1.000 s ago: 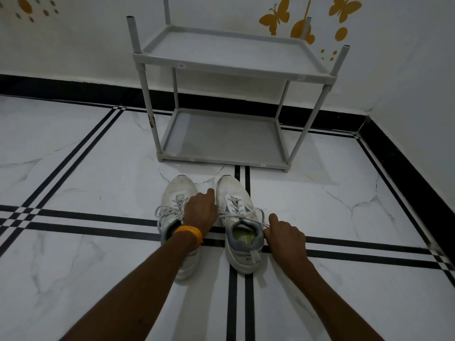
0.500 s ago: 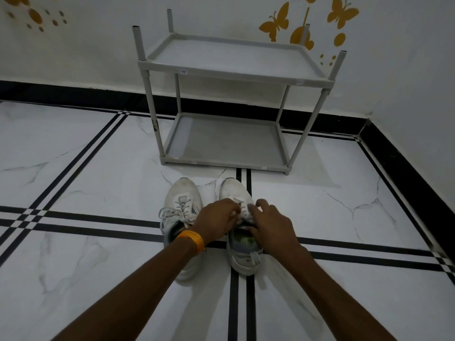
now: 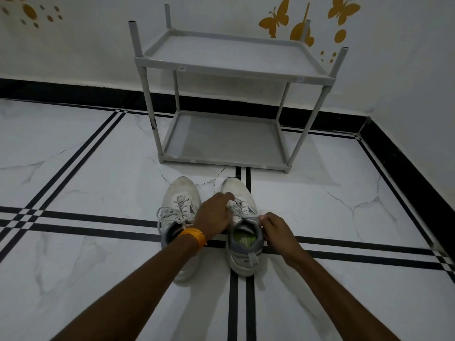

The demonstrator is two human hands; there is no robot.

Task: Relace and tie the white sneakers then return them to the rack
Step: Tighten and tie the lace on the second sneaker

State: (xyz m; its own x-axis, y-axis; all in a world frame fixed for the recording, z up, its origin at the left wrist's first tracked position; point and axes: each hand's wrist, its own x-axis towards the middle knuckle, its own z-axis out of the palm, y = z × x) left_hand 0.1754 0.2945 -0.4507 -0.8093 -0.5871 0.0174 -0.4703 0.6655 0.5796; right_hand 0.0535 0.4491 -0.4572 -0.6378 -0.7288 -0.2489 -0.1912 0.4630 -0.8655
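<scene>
Our left hand point(image 3: 214, 214) and right hand point(image 3: 277, 228), arms outstretched, each pinch the right sneaker's point(image 3: 242, 232) lace point(image 3: 242, 214).

A single wide-angle head camera looks forward and steeply down from above the person's arms. The left hand point(image 3: 214, 215) and right hand point(image 3: 275, 230) sit near, lower centre; beyond them the grey shoe rack point(image 3: 231, 70) stands against the wall.

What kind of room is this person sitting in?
Probably a home's entry corner or hallway: a grey plastic two-tier shoe rack against a white wall with yellow butterfly stickers, and a white marble-look tiled floor.
</scene>
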